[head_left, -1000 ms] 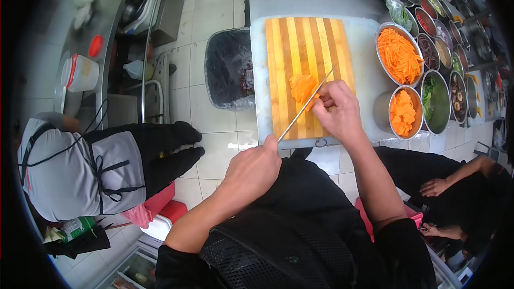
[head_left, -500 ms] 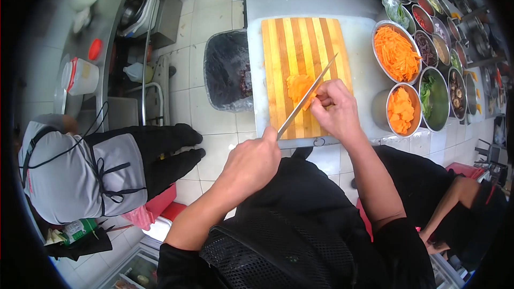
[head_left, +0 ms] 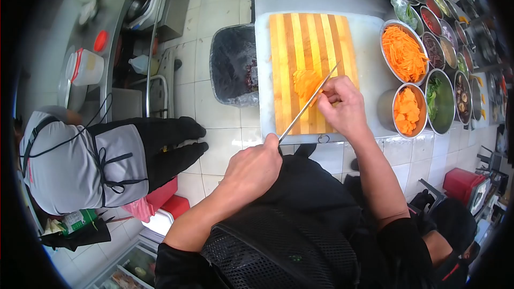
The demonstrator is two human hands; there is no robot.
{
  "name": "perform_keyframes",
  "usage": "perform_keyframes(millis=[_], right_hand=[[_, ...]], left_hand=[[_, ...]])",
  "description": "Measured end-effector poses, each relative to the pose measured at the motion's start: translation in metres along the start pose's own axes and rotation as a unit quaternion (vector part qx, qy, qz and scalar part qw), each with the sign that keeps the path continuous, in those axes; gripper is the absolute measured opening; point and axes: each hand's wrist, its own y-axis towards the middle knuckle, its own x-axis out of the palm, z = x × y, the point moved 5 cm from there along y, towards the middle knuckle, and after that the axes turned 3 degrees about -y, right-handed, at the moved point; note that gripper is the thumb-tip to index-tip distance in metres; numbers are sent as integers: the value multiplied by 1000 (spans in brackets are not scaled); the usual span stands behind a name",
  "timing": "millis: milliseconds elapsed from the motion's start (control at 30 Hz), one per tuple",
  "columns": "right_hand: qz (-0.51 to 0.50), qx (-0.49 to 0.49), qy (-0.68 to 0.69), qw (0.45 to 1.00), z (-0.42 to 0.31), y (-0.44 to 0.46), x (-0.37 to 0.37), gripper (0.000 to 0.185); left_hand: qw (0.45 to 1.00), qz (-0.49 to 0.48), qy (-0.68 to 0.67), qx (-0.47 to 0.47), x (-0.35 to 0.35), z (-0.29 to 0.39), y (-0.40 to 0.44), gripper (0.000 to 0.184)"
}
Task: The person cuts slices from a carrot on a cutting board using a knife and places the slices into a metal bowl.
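My left hand [head_left: 252,170] is closed round the handle of a kitchen knife [head_left: 304,109], whose long blade slants up and right over a striped wooden cutting board [head_left: 282,43]. Sliced carrot [head_left: 306,83] lies in a small fanned pile on the board, left of the blade. On the blade's other side my right hand [head_left: 342,104] has its fingers curled in against a piece of carrot, mostly hidden by the fingers and blade. A steel bowl of shredded carrot [head_left: 404,53] and a steel pot of carrot slices [head_left: 407,111] stand right of the board.
Several steel containers of cut vegetables, one with green leaves [head_left: 432,93] and one with mushrooms [head_left: 462,93], line the right side. A black-lined bin [head_left: 227,64] stands left of the table. One co-worker [head_left: 80,160] is at the left counter, another person [head_left: 444,235] at lower right.
The whole view has shifted slightly. The knife still lies against the carrot, its blade at a slightly different tilt. The person at right has moved lower and back, exposing a red container.
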Motion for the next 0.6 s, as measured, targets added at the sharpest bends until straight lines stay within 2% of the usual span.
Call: perform_keyframes(millis=[133, 233, 533, 600], right_hand=[[3, 1, -2, 1000, -2, 1, -1, 12], [5, 6, -8, 1000, -2, 1, 0, 13], [4, -1, -16, 1000, -1, -1, 0, 15], [3, -1, -24, 1000, 0, 0, 0, 15]], left_hand=[[1000, 5, -2, 12, 5, 3, 12, 17], [997, 53, -15, 57, 9, 4, 19, 13], [997, 46, -8, 59, 16, 11, 46, 17], [999, 30, -15, 19, 16, 6, 55, 18]])
